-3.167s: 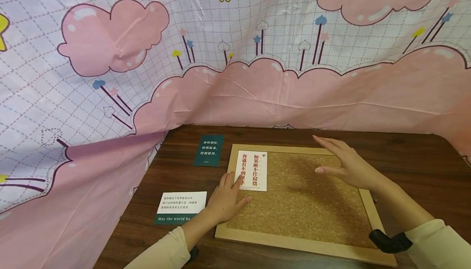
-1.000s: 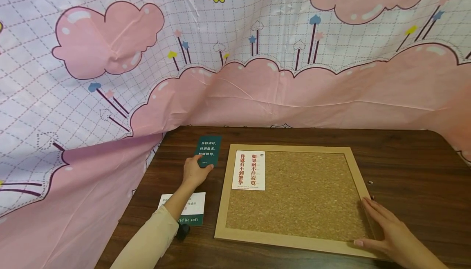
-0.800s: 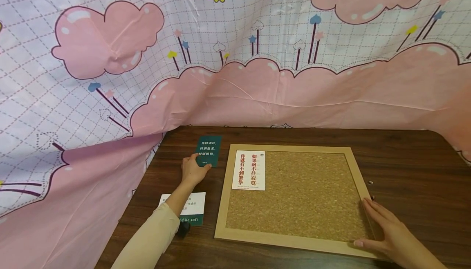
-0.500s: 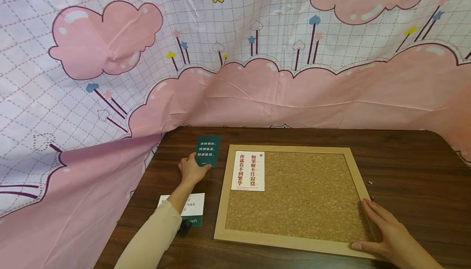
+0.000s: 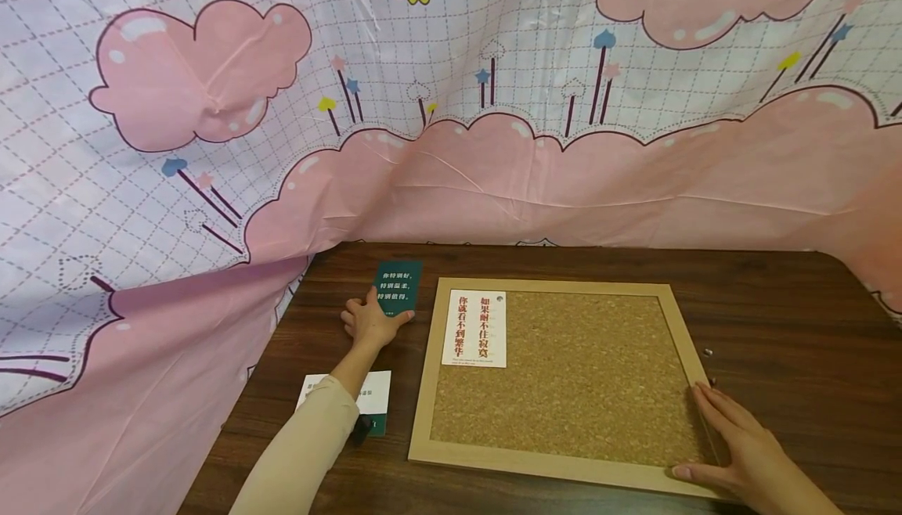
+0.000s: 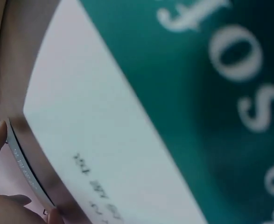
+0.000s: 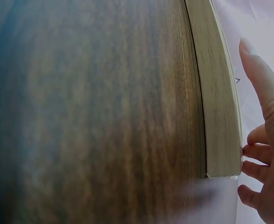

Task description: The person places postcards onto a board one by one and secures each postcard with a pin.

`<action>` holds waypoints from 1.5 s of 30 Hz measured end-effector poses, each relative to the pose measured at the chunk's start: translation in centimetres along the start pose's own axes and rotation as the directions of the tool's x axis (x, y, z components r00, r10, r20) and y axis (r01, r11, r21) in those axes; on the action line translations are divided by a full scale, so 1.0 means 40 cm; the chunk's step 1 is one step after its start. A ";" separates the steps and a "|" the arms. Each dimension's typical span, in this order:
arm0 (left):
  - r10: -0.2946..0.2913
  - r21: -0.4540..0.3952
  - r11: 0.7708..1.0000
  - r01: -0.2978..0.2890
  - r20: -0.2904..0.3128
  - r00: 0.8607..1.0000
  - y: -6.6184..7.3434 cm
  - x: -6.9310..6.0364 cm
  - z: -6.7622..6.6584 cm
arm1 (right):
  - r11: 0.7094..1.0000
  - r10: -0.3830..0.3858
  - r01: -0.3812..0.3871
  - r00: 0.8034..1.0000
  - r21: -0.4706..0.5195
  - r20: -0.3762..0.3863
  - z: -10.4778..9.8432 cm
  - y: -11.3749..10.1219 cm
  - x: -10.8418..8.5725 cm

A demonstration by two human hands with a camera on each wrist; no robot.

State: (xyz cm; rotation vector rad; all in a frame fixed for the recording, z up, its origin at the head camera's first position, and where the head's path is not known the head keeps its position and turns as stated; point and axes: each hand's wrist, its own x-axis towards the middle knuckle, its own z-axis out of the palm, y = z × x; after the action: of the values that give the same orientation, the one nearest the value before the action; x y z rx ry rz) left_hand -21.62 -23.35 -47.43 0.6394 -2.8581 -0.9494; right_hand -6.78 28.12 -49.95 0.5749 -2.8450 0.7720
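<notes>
A dark green card (image 5: 400,280) with white characters lies at the back left of the table. My left hand (image 5: 373,323) holds its lower part between thumb and index finger, at opposite edges; the left wrist view shows the same card (image 6: 27,175) edge-on between the fingertips. Under my left forearm lies a white-and-green card (image 5: 373,391), partly hidden. My right hand (image 5: 747,444) rests at the near right corner of the wood-framed corkboard (image 5: 564,460), fingers against the side rail and thumb extended. On the cork's upper left sits a white card (image 5: 475,329) with red characters.
Two tiny shiny objects lie on the dark wooden table (image 5: 789,327), one of them a small piece (image 5: 708,351) just right of the frame. A cloud-printed cloth (image 5: 528,171) hangs behind and to the left.
My left hand has gone from the white card on the corkboard to the green card, and its thumb has lately spread a little. My right hand has come down onto the frame's corner.
</notes>
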 end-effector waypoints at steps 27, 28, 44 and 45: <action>-0.017 -0.040 0.999 0.018 0.024 1.000 -0.011 0.020 -0.012 | 0.997 0.030 -0.026 0.998 -0.070 0.052 -0.007 -0.016 0.007; -0.015 -0.033 0.999 0.016 0.027 1.000 -0.012 0.020 -0.013 | 0.997 0.035 -0.031 0.998 -0.069 0.058 -0.008 -0.017 0.007; 0.100 -0.143 0.985 -0.101 -0.016 0.995 -0.001 -0.013 -0.006 | 0.996 0.059 -0.050 0.993 -0.080 0.105 -0.011 -0.013 0.001; 0.087 -0.150 0.985 -0.087 -0.006 0.996 -0.001 -0.014 -0.005 | 0.995 0.060 -0.052 0.993 -0.081 0.105 -0.011 -0.013 0.000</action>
State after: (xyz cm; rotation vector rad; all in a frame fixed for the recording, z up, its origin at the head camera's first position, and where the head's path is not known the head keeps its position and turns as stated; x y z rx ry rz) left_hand -21.07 -23.28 -47.26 0.4952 -2.7548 -1.1369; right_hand -6.57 27.94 -49.36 0.5440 -2.9864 0.6541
